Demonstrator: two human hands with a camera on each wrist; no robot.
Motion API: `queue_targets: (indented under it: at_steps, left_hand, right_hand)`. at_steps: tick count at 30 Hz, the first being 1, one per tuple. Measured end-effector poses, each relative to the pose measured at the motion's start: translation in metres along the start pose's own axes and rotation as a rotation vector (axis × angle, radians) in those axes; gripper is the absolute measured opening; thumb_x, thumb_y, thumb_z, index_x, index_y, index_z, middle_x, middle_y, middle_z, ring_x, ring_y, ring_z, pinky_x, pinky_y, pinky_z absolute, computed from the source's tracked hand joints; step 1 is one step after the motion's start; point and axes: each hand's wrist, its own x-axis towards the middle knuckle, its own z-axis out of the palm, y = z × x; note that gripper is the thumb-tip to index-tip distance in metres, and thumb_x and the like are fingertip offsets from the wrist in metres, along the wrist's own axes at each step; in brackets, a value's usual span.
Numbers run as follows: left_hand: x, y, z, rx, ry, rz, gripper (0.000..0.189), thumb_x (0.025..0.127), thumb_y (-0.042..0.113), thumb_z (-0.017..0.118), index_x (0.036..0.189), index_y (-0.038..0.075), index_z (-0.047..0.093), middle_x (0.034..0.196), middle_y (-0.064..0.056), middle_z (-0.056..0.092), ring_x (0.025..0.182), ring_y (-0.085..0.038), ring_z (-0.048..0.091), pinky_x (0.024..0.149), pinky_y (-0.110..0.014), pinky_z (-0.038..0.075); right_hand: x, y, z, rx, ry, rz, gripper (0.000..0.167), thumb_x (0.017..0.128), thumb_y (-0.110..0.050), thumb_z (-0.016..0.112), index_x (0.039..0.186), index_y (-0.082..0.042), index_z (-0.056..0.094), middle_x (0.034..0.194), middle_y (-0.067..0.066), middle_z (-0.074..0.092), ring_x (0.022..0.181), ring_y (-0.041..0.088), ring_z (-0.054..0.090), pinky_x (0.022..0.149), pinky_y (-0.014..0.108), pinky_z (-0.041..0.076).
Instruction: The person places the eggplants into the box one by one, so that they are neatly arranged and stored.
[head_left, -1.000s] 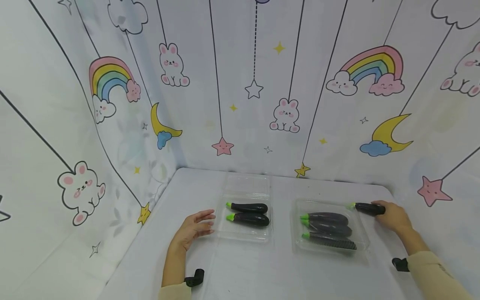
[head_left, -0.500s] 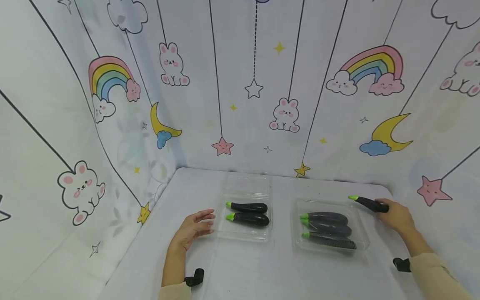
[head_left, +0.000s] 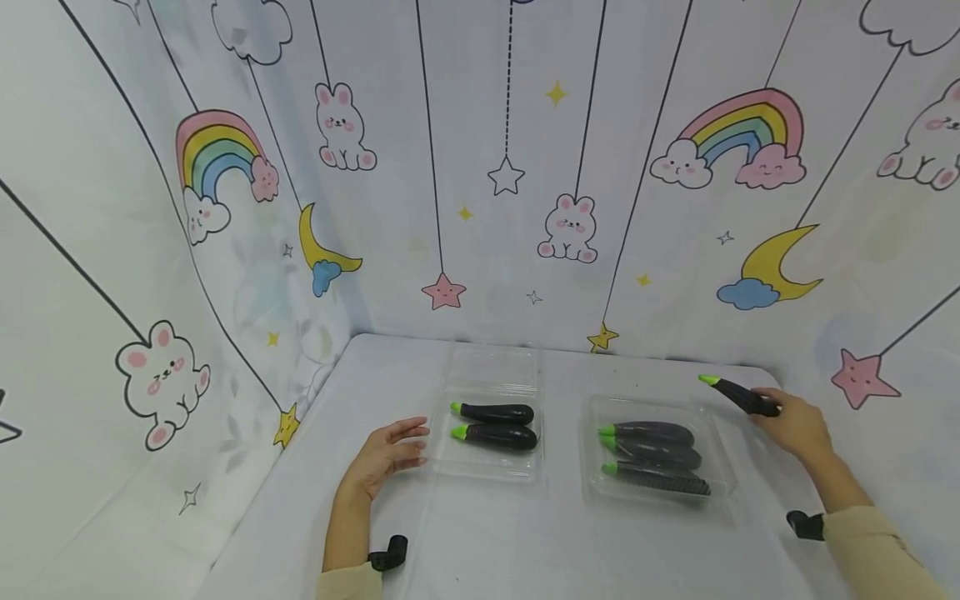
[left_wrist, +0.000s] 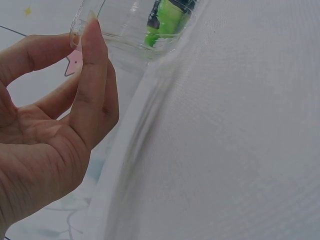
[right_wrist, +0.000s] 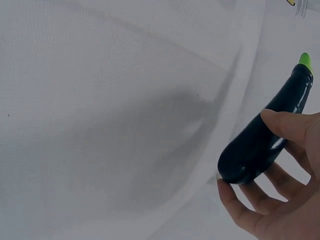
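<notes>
My right hand (head_left: 795, 425) holds a dark eggplant (head_left: 742, 397) with a bright green stem end, raised above the table's right side. In the right wrist view the thumb and fingers grip the eggplant (right_wrist: 265, 135) near its thick end. My left hand (head_left: 384, 458) is beside the left edge of an open clear plastic box (head_left: 480, 473), fingers loosely bent. In the left wrist view its fingertips (left_wrist: 92, 25) are at the box's edge; firm contact is hard to tell. Two eggplants (head_left: 495, 437) lie in this box, stems to the left.
A second clear plastic container (head_left: 720, 467) stands on the right of the white table (head_left: 555, 542), with three eggplants (head_left: 652, 454) seen through it. The left box's lid (head_left: 491, 367) lies folded back. A printed curtain (head_left: 495, 242) hangs behind the table.
My right hand has lifted the eggplant up from beside the right container, and its stem end has tilted upward. The left hand has stayed in place by the left box.
</notes>
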Motion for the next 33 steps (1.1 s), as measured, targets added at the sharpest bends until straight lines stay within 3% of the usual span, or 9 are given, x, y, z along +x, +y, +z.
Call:
queue_targets:
  at_steps: [12, 19, 33]
  left_hand:
    - [0.0, 0.002, 0.001, 0.007, -0.009, 0.007, 0.062, 0.091, -0.009, 0.067, 0.15, -0.008, 0.047, 0.142, -0.029, 0.054, 0.108, -0.023, 0.062, 0.089, -0.036, 0.063]
    - [0.0, 0.001, 0.0, 0.001, -0.012, -0.004, 0.061, 0.092, -0.009, 0.066, 0.15, -0.007, 0.048, 0.143, -0.029, 0.054, 0.112, -0.026, 0.061, 0.09, -0.036, 0.063]
    - [0.001, 0.0, 0.0, 0.001, -0.013, 0.0, 0.06, 0.092, -0.009, 0.066, 0.15, -0.007, 0.048, 0.143, -0.03, 0.054, 0.111, -0.026, 0.061, 0.089, -0.036, 0.063]
  right_hand:
    - [-0.001, -0.026, -0.012, 0.02, 0.009, -0.006, 0.053, 0.094, -0.02, 0.073, 0.138, 0.004, 0.056, 0.129, 0.048, 0.052, 0.104, 0.066, 0.056, 0.065, 0.063, 0.05]
    - [-0.003, -0.037, -0.017, 0.025, 0.03, -0.052, 0.053, 0.097, -0.025, 0.073, 0.139, 0.002, 0.056, 0.129, 0.049, 0.052, 0.1, 0.063, 0.058, 0.061, 0.057, 0.051]
    - [-0.008, -0.064, -0.031, 0.066, 0.071, -0.112, 0.052, 0.097, -0.023, 0.074, 0.139, 0.002, 0.058, 0.133, 0.044, 0.053, 0.107, 0.064, 0.055, 0.067, 0.065, 0.05]
